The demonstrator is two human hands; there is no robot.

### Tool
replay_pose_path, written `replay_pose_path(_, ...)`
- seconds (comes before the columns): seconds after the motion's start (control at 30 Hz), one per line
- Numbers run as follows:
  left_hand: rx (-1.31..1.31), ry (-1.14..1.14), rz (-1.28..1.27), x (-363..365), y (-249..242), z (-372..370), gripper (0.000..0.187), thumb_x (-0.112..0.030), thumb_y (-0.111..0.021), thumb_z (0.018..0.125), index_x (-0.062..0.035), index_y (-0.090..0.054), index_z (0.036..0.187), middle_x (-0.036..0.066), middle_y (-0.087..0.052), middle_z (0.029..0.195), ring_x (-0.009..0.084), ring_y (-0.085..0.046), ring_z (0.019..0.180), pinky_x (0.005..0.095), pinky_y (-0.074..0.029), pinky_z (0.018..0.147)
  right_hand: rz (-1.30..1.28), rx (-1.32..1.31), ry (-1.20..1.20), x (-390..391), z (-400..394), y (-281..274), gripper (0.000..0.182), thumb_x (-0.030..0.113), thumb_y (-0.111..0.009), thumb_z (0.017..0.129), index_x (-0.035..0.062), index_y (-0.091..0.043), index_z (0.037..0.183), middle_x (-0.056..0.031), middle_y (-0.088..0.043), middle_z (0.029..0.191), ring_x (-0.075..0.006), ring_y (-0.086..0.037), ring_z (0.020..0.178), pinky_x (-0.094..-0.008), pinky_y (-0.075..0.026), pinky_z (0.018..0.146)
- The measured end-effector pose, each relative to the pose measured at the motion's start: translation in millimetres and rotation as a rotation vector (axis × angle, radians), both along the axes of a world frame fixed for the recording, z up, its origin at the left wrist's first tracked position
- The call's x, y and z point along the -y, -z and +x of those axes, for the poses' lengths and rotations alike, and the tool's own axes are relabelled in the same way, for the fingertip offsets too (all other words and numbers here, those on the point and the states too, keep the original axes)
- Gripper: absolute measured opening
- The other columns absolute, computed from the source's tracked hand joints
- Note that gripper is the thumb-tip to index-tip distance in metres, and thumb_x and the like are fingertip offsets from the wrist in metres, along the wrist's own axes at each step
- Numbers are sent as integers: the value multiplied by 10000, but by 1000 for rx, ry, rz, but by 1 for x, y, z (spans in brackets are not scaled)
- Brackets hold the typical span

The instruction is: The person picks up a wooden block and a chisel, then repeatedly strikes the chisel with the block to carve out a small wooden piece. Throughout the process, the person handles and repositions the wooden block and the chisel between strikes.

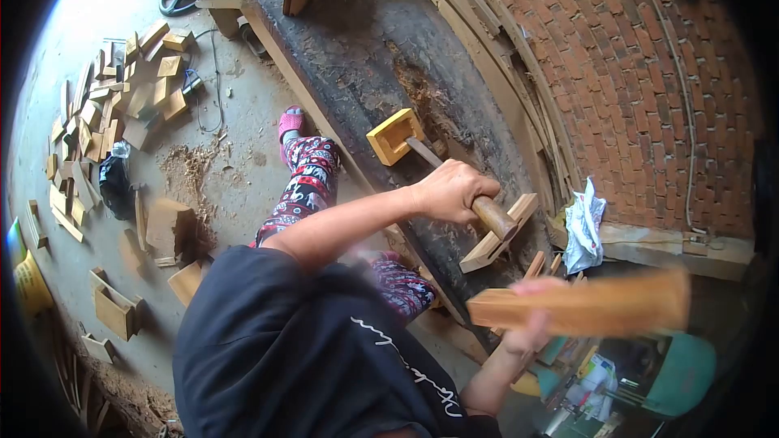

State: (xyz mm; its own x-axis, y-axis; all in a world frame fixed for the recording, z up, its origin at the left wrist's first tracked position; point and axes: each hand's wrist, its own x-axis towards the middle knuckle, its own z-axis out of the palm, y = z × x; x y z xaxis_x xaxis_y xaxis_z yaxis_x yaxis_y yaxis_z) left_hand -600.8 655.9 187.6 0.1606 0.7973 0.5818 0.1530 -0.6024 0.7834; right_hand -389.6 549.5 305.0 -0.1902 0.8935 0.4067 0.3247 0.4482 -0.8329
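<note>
My left hand (456, 191) is wrapped around a chisel (493, 217), its rounded wooden handle sticking out past my fist. The metal blade points up and left, its tip at the recess of a small yellowish wooden block (393, 138) on the dark bench. In my right hand (531, 320) is a long wooden block (617, 302), blurred by motion and raised to the lower right of the chisel handle. Below the handle end lies a slotted wooden piece (501, 237), apart from the block with the recess.
Wood shavings lie on the dark bench top (341, 57). Long boards (479, 24) run beside the brick wall (625, 73). Many offcuts (97, 113) are heaped on the floor. A crumpled white bag (584, 227) and a green container (682, 373) are at the right.
</note>
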Motion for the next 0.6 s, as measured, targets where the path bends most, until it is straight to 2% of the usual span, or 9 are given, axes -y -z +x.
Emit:
replay_pose_path(0.03, 97, -13, 1, -2, 0, -7, 231, -148, -717, 624, -65, -564, 776, 149, -596, 665, 369, -626, 704, 462, -458, 588, -381, 261, 62, -1, -11, 22, 587, 245, -700, 803, -12, -456, 1271, -156, -515, 1147, -235, -556, 989, -353, -444, 908)
replay_pose_path(0.07, 139, -3, -16, -3, 4, -10, 216, -128, -707, 624, -60, -568, 775, 149, -603, 674, 369, -627, 707, 447, -460, 587, -455, 219, -8, -4, -6, 30, 707, 200, -715, 797, -16, -378, 1380, -130, -491, 1209, -239, -502, 1100, -350, -389, 984)
replay_pose_path(0.17, 256, -21, -76, -5, 1, -30, 170, -59, -667, 630, -45, -569, 768, 138, -602, 673, 334, -629, 661, 395, -462, 578, -426, 74, 25, -1, -3, 33, 697, 205, -708, 808, -19, -370, 1375, -122, -487, 1212, -223, -497, 1102, -355, -391, 984)
replay_pose_path(0.23, 318, -42, -97, -5, 0, -40, 185, -70, -717, 659, -30, -564, 756, 88, -546, 625, 169, -554, 583, 328, -440, 554, -362, 62, 89, 8, 1, 43, 642, 183, -707, 824, -5, -393, 1351, -98, -508, 1166, -188, -523, 1036, -336, -433, 924)
replay_pose_path(0.3, 461, -147, 10, -9, -8, -47, 319, -187, -781, 837, -58, -542, 670, -3, -524, 592, 80, -503, 558, 272, -398, 505, -452, 22, 133, 16, -5, 48, 595, 156, -714, 839, 10, -409, 1329, -75, -541, 1093, -154, -549, 955, -304, -468, 846)
replay_pose_path(0.43, 730, -285, -253, -7, -22, -70, 285, -176, -762, 868, -91, -559, 687, -54, -535, 659, 43, -500, 618, 242, -409, 544, -548, 94, 116, 43, 8, 92, 481, 170, -742, 838, 21, -473, 1208, -47, -575, 1000, -126, -559, 890, -282, -476, 794)
replay_pose_path(0.47, 810, -232, -132, -9, -22, -72, 254, -160, -747, 878, -103, -563, 714, -58, -523, 655, 39, -495, 605, 234, -401, 536, -534, 166, 111, 49, 10, 97, 481, 180, -753, 832, 16, -480, 1193, -59, -592, 998, -126, -572, 899, -286, -482, 796)
replay_pose_path(0.57, 993, -137, -120, -12, -21, -79, 269, -124, -692, 906, -113, -503, 715, -62, -465, 609, 41, -406, 528, 236, -310, 486, -592, 82, 122, 64, 11, 106, 486, 177, -757, 828, 12, -483, 1194, -64, -598, 1008, -129, -575, 912, -289, -484, 801)
replay_pose_path(0.6, 935, -166, -98, -12, -25, -79, 300, -132, -610, 948, -118, -435, 706, -38, -406, 571, 68, -330, 467, 257, -246, 445, -578, 64, 132, 67, 12, 109, 509, 180, -759, 827, 10, -478, 1216, -64, -594, 1018, -130, -575, 916, -290, -484, 804)
